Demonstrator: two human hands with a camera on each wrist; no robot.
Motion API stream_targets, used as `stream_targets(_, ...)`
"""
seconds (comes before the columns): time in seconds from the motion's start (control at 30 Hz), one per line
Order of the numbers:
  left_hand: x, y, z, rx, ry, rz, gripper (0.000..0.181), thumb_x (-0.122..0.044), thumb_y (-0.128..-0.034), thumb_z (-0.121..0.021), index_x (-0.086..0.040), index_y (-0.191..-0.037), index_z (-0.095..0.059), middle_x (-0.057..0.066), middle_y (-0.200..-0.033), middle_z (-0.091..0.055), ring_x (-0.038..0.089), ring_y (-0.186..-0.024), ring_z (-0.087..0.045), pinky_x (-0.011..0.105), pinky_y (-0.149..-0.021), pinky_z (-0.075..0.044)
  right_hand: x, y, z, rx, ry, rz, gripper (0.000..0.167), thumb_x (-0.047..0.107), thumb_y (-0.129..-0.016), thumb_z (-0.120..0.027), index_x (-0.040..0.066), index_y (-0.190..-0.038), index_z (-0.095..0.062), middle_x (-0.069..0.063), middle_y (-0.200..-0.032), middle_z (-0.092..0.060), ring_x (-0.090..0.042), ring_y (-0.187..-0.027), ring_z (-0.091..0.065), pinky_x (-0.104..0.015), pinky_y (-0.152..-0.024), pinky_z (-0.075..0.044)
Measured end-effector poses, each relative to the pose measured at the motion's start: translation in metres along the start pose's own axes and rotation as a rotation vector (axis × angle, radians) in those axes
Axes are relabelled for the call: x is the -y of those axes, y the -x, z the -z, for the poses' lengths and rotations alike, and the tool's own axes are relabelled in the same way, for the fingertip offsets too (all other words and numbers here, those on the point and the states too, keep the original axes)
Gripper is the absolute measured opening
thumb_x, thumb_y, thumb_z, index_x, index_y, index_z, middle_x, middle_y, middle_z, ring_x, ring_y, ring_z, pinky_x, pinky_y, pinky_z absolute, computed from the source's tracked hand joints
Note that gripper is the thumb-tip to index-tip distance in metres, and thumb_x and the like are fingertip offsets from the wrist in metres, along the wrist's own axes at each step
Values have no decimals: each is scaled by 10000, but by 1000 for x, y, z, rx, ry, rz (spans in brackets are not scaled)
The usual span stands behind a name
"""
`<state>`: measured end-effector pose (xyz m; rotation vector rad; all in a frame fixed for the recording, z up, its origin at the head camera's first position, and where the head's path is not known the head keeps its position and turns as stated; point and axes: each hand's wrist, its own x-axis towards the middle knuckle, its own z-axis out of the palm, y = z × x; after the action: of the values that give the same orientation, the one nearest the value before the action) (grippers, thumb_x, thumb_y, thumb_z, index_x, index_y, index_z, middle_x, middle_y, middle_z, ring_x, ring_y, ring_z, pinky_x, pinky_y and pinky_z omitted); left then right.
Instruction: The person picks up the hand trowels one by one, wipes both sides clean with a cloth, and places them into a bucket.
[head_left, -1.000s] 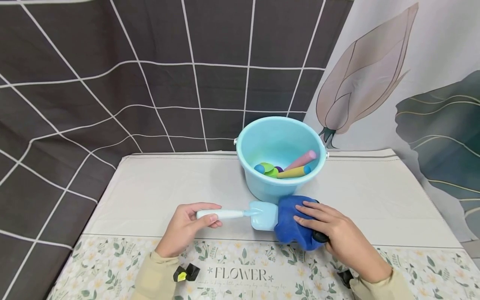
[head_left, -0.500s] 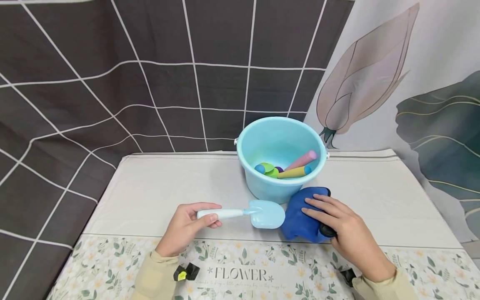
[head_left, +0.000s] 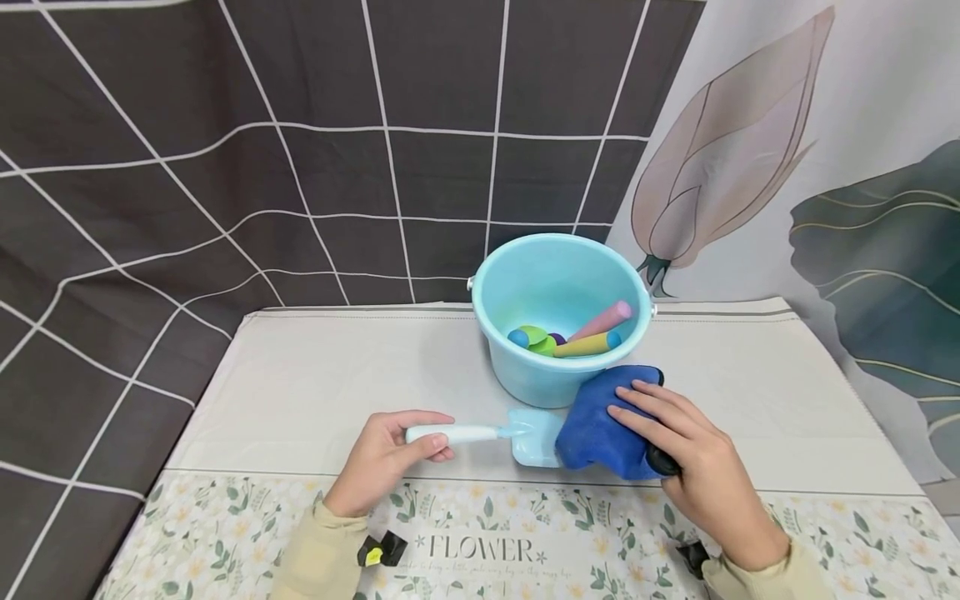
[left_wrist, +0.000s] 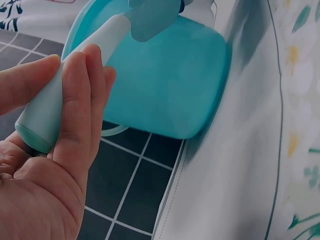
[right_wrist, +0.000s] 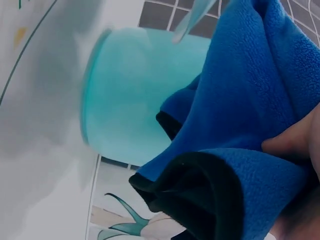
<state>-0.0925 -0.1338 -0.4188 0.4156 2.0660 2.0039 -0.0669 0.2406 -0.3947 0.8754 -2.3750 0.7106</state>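
Note:
A light blue toy shovel [head_left: 534,437] with a pale handle is held level in front of the bucket. My left hand [head_left: 393,458] grips its handle [left_wrist: 90,65] between thumb and fingers. My right hand [head_left: 693,458] holds a blue cloth [head_left: 607,429] with black edging, bunched under the fingers. The cloth covers the tip of the shovel's blade. In the right wrist view the cloth [right_wrist: 250,90] hangs in folds, and part of my right hand [right_wrist: 295,145] shows at the edge.
Behind the hands stands a light blue bucket [head_left: 525,375] holding a pink stick-shaped toy [head_left: 603,320], a yellow one [head_left: 585,345] and green pieces [head_left: 538,337]. A dark gridded curtain [head_left: 337,167] hangs behind the table [head_left: 337,358]. Its front part has a floral print.
The cloth first slid right off the blade, uncovering it, and now overlaps its tip again. My left hand has shifted slightly right with the shovel. The bucket stays put.

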Motion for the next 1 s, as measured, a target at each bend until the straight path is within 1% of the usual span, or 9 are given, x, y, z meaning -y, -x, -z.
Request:
stream_targets(0.23, 1, -1, -12, 19, 24, 31, 344, -44, -933, -684, 165, -1200, -625, 386, -965, -667, 158, -811, -741, 283, -822, -572, 7, 0, -7, -21, -40, 20, 1010, -396, -444, -454, 102, -1292, -685, -108, -1382, -599, -309, -1346, -480, -250, -1164, -273)
stream_targets(0.33, 2, -2, -17, 36, 42, 35, 357, -44, -940, -679, 179, -1209, -610, 408, -995, -650, 156, -818, -740, 296, -821, -576, 10, 0, -12, -25, -57, 39, 903, -340, -538, -422, 95, -1284, -687, -117, -1377, -602, -308, -1342, -486, -258, -1161, -284)
stream_targets(0.4, 3, -2, -20, 46, 42, 34, 356, -42, -944, -675, 181, -1213, -607, 373, -1012, -667, 159, -823, -740, 305, -818, -578, 12, -1, -15, -40, -72, 60, 789, -271, -630, -401, 83, -1272, -693, -129, -1364, -609, -309, -1335, -495, -265, -1157, -296)
stream_targets(0.5, 5, -3, -24, 63, 43, 27, 355, -42, -944, -676, 177, -1214, -608, 319, -1047, -687, 165, -831, -741, 310, -816, -580, 15, -3, -18, -64, -85, 93, 473, -77, -930, -388, 68, -1254, -701, -143, -1344, -619, -303, -1324, -508, -268, -1151, -309)
stream_targets(0.57, 7, -3, -26, 72, 48, 24, 356, -40, -942, -678, 177, -1216, -607, 285, -1063, -698, 165, -833, -741, 312, -821, -579, 17, -5, -20, -77, -96, 115, 400, 72, -1055, -352, 57, -1243, -705, -154, -1334, -623, -304, -1320, -512, -274, -1149, -315)
stream_targets(0.6, 7, -3, -28, 78, 57, 22, 359, -38, -941, -678, 180, -1216, -604, 289, -1069, -695, 162, -833, -741, 313, -821, -579, 18, -5, -21, -81, -102, 125, 422, 143, -1088, -322, 52, -1240, -705, -158, -1332, -624, -305, -1320, -512, -278, -1150, -315)
stream_targets(0.67, 9, -3, -31, 89, 73, 16, 357, -30, -940, -677, 187, -1213, -601, 304, -1048, -694, 153, -825, -739, 313, -811, -581, 21, -6, -22, -84, -118, 146, 435, 212, -1108, -326, 42, -1238, -704, -169, -1333, -621, -311, -1324, -509, -288, -1152, -317)
stream_targets(0.87, 12, -3, -39, 117, 101, -10, 339, -18, -937, -675, 190, -1196, -608, 351, -941, -686, 127, -798, -724, 318, -786, -589, 25, -7, -25, -62, -158, 204, 402, 242, -1104, -389, 21, -1242, -695, -197, -1346, -605, -337, -1344, -484, -314, -1160, -308)
stream_targets(1.0, 13, -2, -41, 130, 104, -15, 333, -23, -937, -675, 180, -1195, -614, 342, -922, -691, 134, -798, -723, 325, -785, -590, 26, -7, -26, -60, -163, 225, 381, 250, -1096, -425, 23, -1239, -696, -198, -1345, -605, -343, -1344, -483, -325, -1164, -305)
